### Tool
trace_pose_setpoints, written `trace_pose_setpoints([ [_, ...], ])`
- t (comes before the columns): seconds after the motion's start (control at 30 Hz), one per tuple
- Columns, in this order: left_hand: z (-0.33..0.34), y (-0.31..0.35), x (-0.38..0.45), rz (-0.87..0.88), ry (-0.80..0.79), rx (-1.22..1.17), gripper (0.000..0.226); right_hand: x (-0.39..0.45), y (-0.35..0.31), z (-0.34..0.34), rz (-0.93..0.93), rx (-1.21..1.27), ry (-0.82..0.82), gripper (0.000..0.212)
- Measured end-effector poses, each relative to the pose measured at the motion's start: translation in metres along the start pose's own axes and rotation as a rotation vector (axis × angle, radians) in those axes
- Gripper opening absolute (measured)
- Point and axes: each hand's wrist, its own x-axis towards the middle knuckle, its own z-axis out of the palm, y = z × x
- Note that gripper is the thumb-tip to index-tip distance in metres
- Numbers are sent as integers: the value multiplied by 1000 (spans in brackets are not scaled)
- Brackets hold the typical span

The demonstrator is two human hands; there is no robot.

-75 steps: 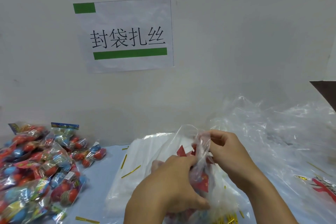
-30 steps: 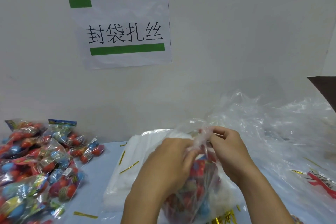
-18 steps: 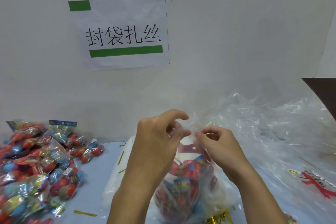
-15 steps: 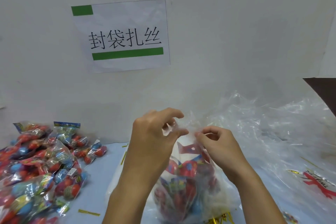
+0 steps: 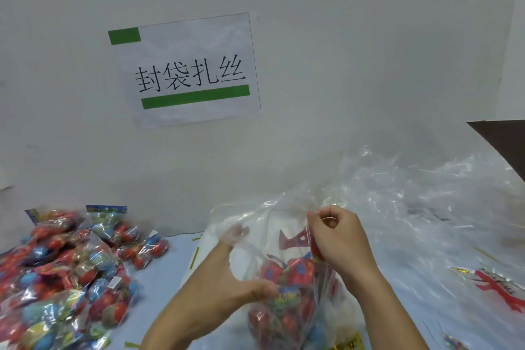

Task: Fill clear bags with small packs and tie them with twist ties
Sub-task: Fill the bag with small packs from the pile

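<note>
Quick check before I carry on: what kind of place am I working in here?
Most likely a hand-packing station in a small workshop. A printed sign on the wall labels the bench, a heap of small toy packs waits at the left, and loose gold twist ties lie beside the clear bag being filled.

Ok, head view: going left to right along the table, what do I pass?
Pile of small packs → loose gold twist tie → left hand → clear bag being filled → right hand → heap of crumpled clear plastic.
</note>
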Motion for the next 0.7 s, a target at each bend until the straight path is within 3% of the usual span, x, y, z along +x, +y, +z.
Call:
trace_pose_setpoints([
  [0.07, 14, 5, 7, 12, 62, -113, 114, -2, -1, 5, -24, 3, -18, 22],
  [0.2, 23, 13, 20, 122, 284, -322, 60, -10, -8, 12, -85, 50, -153, 19],
  [0.3, 18, 14, 23, 211, 408, -347, 36, -15, -13, 15, -106, 113, -319, 22],
  [0.5, -3, 8, 24, 198, 611, -474, 32, -15, -17, 15, -198, 113, -327, 6],
  [0.6, -10, 4, 25, 152, 635, -564, 35, -12, -14, 8, -168, 155, -372, 29],
  [0.7, -10, 2, 25, 160, 572, -610, 35, -14, -15, 3, -180, 55, -547, 64],
])
